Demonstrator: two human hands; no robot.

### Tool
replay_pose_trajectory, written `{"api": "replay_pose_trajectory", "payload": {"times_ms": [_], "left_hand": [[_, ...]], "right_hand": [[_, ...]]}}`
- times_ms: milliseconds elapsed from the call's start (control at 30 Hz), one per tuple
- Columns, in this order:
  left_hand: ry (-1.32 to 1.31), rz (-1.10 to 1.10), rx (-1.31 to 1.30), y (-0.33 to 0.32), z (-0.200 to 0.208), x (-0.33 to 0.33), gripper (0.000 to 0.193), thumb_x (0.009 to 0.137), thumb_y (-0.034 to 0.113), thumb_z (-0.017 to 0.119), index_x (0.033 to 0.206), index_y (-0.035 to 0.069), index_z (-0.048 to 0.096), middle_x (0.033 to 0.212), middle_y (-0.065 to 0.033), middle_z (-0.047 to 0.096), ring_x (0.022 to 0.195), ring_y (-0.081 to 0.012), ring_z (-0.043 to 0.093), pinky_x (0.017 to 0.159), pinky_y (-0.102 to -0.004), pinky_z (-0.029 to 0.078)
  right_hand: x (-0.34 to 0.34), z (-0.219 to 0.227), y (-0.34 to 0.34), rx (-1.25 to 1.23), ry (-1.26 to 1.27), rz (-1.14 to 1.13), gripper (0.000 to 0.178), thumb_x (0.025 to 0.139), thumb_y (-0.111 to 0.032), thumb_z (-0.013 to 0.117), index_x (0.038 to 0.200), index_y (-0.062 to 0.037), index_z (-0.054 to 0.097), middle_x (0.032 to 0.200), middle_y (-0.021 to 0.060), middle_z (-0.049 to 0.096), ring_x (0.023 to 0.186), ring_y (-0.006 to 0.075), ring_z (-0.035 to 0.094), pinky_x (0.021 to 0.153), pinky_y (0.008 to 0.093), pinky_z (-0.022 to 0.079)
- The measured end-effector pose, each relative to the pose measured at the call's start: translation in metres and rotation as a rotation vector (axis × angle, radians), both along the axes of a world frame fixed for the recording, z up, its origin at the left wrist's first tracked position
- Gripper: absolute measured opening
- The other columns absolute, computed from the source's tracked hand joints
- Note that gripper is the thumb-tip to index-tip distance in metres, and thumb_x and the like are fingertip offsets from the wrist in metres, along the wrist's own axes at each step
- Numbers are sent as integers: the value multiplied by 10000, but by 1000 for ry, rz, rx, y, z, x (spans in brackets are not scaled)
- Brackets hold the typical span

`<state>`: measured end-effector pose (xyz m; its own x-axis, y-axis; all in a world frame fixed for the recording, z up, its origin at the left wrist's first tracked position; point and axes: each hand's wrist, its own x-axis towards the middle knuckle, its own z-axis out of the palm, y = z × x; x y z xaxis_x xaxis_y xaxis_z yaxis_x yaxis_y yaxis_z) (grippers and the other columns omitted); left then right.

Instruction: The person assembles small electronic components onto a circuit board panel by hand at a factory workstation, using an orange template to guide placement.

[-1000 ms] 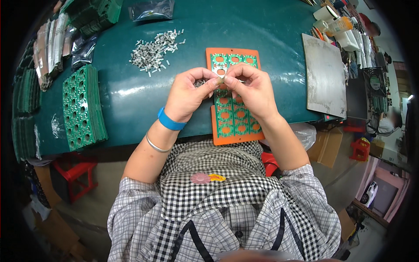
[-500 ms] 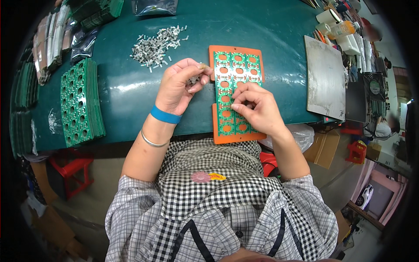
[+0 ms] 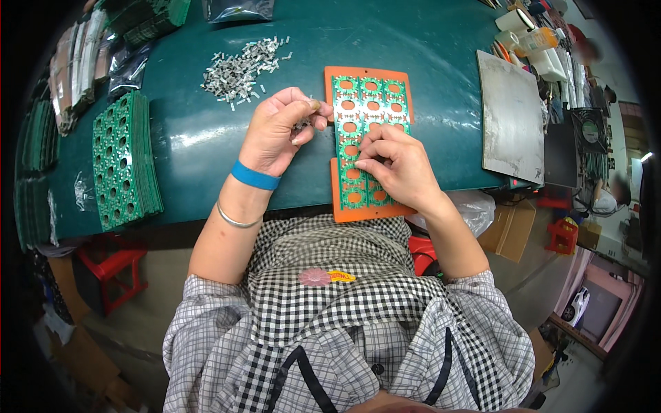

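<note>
Two bare hands are seen at work over a dark green table (image 3: pixel 427 48) in the head view. An orange carrier tray (image 3: pixel 342 206) is laid on the table in front of the person, and a green circuit panel (image 3: pixel 368 110) with rows of round holes is seated in it. The right hand (image 3: pixel 396 165) is pressed on the panel's lower middle, fingertips pinched narrowly together; whether a part is held between them cannot be told. The left hand (image 3: pixel 279 131) is curled just left of the tray, with a few small metal parts held in it. A loose pile of small silver parts (image 3: pixel 242 65) is spread behind that hand. A stack of green panels (image 3: pixel 124 162) is set well to the left, a grey metal plate (image 3: pixel 513 117) to the right.
</note>
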<state>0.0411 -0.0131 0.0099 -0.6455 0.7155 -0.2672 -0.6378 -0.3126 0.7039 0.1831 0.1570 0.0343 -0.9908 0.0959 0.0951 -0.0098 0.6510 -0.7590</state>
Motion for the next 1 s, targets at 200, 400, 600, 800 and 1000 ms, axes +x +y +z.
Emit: {"api": "replay_pose_trajectory", "payload": {"times_ms": [200, 400, 600, 800, 1000], "left_hand": [[-44, 34, -19, 1, -4, -3, 112, 938, 123, 597, 874, 34, 575, 819, -56, 595, 637, -70, 494, 435, -153, 319], [-52, 20, 51, 0, -11, -4, 139, 924, 126, 640, 975, -1, 617, 811, -53, 624, 632, -67, 530, 447, -157, 337], [-34, 31, -3, 1, -9, -3, 167, 936, 132, 619, 1021, -12, 615, 816, -45, 608, 636, -61, 498, 457, -157, 330], [-30, 32, 2, 1, -9, -3, 176, 934, 131, 623, 1025, -19, 616, 819, -45, 608, 636, -61, 497, 458, -158, 326], [-28, 34, 0, 0, -10, -2, 179, 935, 130, 620, 1031, -21, 616, 828, -48, 609, 642, -63, 495, 462, -159, 326]], "right_hand": [[-1, 1, 1, 20, 13, 33, 85, 749, -10, 740, 784, -11, 663, 866, 41, 621, 811, 191, 645, 671, 312, 512], [-1, 1, 0, 13, 18, 24, 86, 751, -4, 734, 791, -9, 658, 872, 44, 623, 798, 191, 655, 665, 304, 517], [-3, -3, -2, 73, 75, 35, 95, 749, -19, 736, 803, -17, 658, 889, 44, 627, 804, 202, 691, 667, 320, 545], [-3, -10, -2, 83, 117, 36, 119, 726, -39, 748, 817, -35, 671, 896, 30, 628, 780, 211, 672, 661, 327, 545], [-2, -10, 1, 124, 142, 41, 125, 719, -49, 755, 813, -38, 674, 888, 32, 627, 765, 212, 663, 653, 330, 539]]}}
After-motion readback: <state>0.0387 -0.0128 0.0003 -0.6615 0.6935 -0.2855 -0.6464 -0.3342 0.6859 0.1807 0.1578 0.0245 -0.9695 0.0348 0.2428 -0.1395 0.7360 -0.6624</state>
